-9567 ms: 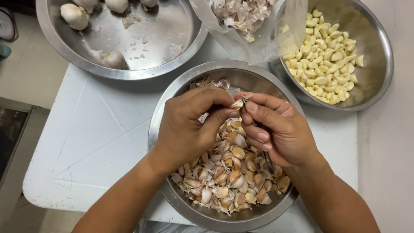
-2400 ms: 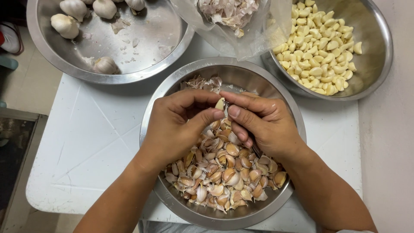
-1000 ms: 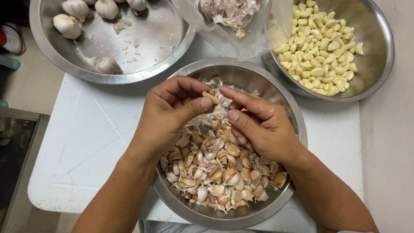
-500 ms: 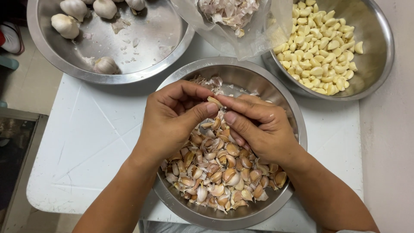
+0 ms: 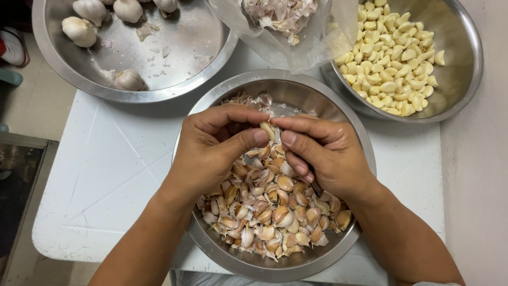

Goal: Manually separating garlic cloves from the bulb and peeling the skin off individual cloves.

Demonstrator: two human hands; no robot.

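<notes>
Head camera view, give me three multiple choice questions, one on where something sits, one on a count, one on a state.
1. Where do the peeled cloves lie?
A. upper right bowl
B. upper left bowl
C. on the table

2. How many steel bowls show?
A. two
B. three
C. five

3. The garlic clove between the hands is
A. lying in the plastic bag
B. pinched by both hands
C. resting on the table

Answers: 1 A, they fill the upper right bowl. 2 B, three rims are visible. 3 B, the left hand and right hand meet on it.

Below the fingers point(image 5: 248, 139) sits a bowl point(image 5: 211, 100) of unpeeled cloves point(image 5: 270, 212) on the desk point(image 5: 106, 175); garlic heads point(image 5: 79, 29) far left, peeled cloves point(image 5: 391, 69) far right, bag of skins point(image 5: 286, 21) beyond.
</notes>
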